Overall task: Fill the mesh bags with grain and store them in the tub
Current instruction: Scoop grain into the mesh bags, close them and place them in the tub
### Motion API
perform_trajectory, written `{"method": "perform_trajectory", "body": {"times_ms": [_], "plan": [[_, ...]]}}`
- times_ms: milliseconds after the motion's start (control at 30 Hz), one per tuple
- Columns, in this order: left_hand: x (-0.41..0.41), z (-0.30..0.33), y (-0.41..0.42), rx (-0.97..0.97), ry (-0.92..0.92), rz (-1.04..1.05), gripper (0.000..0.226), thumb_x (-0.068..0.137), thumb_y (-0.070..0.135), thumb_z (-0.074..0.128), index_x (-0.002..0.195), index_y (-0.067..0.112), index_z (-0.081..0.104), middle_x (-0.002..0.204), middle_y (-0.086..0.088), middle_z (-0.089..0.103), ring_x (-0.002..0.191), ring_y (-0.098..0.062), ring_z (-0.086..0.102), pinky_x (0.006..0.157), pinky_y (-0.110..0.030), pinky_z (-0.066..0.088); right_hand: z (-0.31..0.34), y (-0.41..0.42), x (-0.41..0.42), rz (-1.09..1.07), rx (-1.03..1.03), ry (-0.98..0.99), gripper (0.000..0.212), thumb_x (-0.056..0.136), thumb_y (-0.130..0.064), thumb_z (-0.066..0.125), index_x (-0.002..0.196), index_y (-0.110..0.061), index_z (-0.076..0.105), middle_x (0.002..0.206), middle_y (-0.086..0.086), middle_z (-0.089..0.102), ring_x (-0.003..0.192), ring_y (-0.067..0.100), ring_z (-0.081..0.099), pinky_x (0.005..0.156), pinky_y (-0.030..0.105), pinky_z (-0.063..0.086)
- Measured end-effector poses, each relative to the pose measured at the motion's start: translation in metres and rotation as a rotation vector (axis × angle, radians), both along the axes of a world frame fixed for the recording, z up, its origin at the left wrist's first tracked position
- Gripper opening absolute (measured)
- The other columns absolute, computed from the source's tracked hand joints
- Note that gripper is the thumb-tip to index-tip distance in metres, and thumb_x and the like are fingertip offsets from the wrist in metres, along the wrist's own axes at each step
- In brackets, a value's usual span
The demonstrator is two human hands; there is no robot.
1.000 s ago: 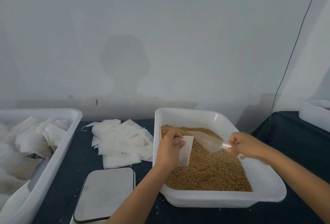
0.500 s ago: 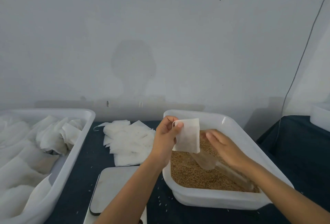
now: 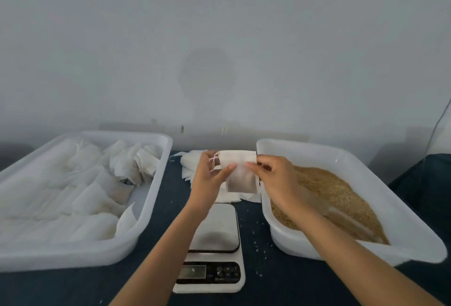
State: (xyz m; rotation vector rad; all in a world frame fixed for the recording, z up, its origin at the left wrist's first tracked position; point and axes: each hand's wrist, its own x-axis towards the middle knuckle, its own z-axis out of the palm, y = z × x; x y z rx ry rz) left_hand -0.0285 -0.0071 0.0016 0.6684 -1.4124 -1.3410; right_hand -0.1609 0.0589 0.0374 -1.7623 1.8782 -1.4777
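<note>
Mesh bag pinched between left hand and right hand, above scale

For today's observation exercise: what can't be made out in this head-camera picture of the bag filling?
- Scale display: too small and blurred to read.
- Bag mouth: whether drawn shut is unclear; left hand and right hand cover its sides.
- Scoop in the grain tub: clear plastic, partly behind the right arm.
- Storage tub: left end cut off by the edge.
</note>
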Motion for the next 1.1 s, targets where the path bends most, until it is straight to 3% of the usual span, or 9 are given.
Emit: {"method": "perform_trajectory", "body": {"times_ms": [167, 333, 467, 567, 667, 767, 867, 967, 1100], "plan": [[0.036, -0.023, -0.003, -0.114, -0.216, 0.106, 0.01, 0.086, 0.014, 0.066, 0.084, 0.005, 0.063, 0.075, -0.01, 0.066, 0.072, -0.022, 0.064, 0.064, -0.033, 0.056, -0.03, -0.012, 0.025, 0.02, 0.044, -0.032, 0.026, 0.088, -0.016, 0.065, 0.082, 0.009, 0.065, 0.077, 0.023, 0.066, 0.07, 0.033, 0.062, 0.066, 0.041, 0.048], [0.052, -0.045, -0.01, -0.15, -0.519, 0.238, 0.034, 0.084, 0.025, 0.068, 0.086, -0.006, 0.056, 0.076, -0.024, 0.06, 0.07, -0.039, 0.057, 0.072, -0.052, 0.051, -0.065, -0.023, 0.042, 0.031, 0.153, -0.174, 0.036, 0.088, -0.012, 0.064, 0.07, 0.017, 0.052, 0.064, 0.026, 0.051, 0.059, 0.03, 0.043, 0.061, 0.029, 0.032], [0.056, -0.058, -0.013, -0.149, -0.602, 0.263, 0.03, 0.084, 0.023, 0.069, 0.08, -0.003, 0.054, 0.072, -0.021, 0.057, 0.064, -0.021, 0.046, 0.059, -0.03, 0.041, -0.082, -0.027, 0.046, 0.019, 0.17, -0.097, 0.035, 0.087, -0.014, 0.065, 0.061, 0.002, 0.047, 0.061, 0.018, 0.045, 0.06, 0.02, 0.039, 0.059, 0.031, 0.03], [0.058, -0.065, -0.016, -0.205, -0.655, 0.26, 0.025, 0.084, 0.022, 0.069, 0.077, 0.004, 0.053, 0.067, -0.011, 0.054, 0.063, -0.021, 0.047, 0.054, -0.019, 0.034, -0.09, -0.026, 0.043, 0.012, 0.165, 0.05, 0.027, 0.088, -0.016, 0.064, 0.065, -0.008, 0.054, 0.065, 0.005, 0.058, 0.064, 0.019, 0.054, 0.062, 0.033, 0.041], [0.059, -0.066, -0.021, -0.182, -0.591, 0.21, 0.024, 0.085, 0.023, 0.069, 0.099, 0.012, 0.053, 0.085, -0.003, 0.061, 0.073, -0.014, 0.055, 0.061, -0.019, 0.046, -0.09, -0.027, 0.038, 0.063, 0.174, 0.066, 0.023, 0.088, -0.014, 0.063, 0.071, -0.024, 0.054, 0.072, -0.014, 0.058, 0.073, -0.001, 0.056, 0.067, 0.017, 0.042], [0.059, -0.065, -0.027, -0.161, -0.464, 0.207, 0.037, 0.086, 0.021, 0.067, 0.113, 0.012, 0.044, 0.099, 0.001, 0.063, 0.084, -0.005, 0.057, 0.069, -0.008, 0.044, -0.087, -0.031, 0.035, 0.049, 0.159, -0.057, 0.014, 0.091, -0.009, 0.058, 0.102, -0.018, 0.061, 0.094, -0.015, 0.061, 0.092, -0.001, 0.057, 0.079, 0.012, 0.044], [0.057, -0.065, -0.034, -0.168, -0.429, 0.241, 0.038, 0.089, 0.017, 0.063, 0.118, 0.005, 0.04, 0.108, -0.004, 0.06, 0.093, -0.017, 0.058, 0.078, -0.023, 0.05, -0.084, -0.035, 0.035, 0.001, 0.141, -0.19, 0.023, 0.093, -0.01, 0.053, 0.116, -0.014, 0.053, 0.103, -0.005, 0.061, 0.098, 0.006, 0.056, 0.078, 0.011, 0.042], [0.058, -0.066, -0.04, -0.161, -0.425, 0.301, 0.027, 0.092, 0.013, 0.057, 0.113, 0.002, 0.043, 0.102, -0.003, 0.058, 0.082, -0.01, 0.058, 0.063, -0.008, 0.046, -0.082, -0.038, 0.031, -0.044, 0.15, -0.297, 0.023, 0.095, -0.011, 0.051, 0.118, -0.011, 0.051, 0.104, -0.002, 0.059, 0.097, 0.008, 0.054, 0.073, 0.009, 0.038], [0.061, -0.071, -0.047, -0.167, -0.44, 0.367, 0.02, 0.093, 0.01, 0.056, 0.109, 0.002, 0.048, 0.091, 0.007, 0.056, 0.08, 0.004, 0.052, 0.066, -0.002, 0.039, -0.085, -0.04, 0.029, -0.056, 0.164, -0.378, 0.022, 0.095, -0.012, 0.049, 0.117, -0.01, 0.052, 0.106, 0.001, 0.059, 0.099, 0.011, 0.053, 0.076, 0.018, 0.038]]}}
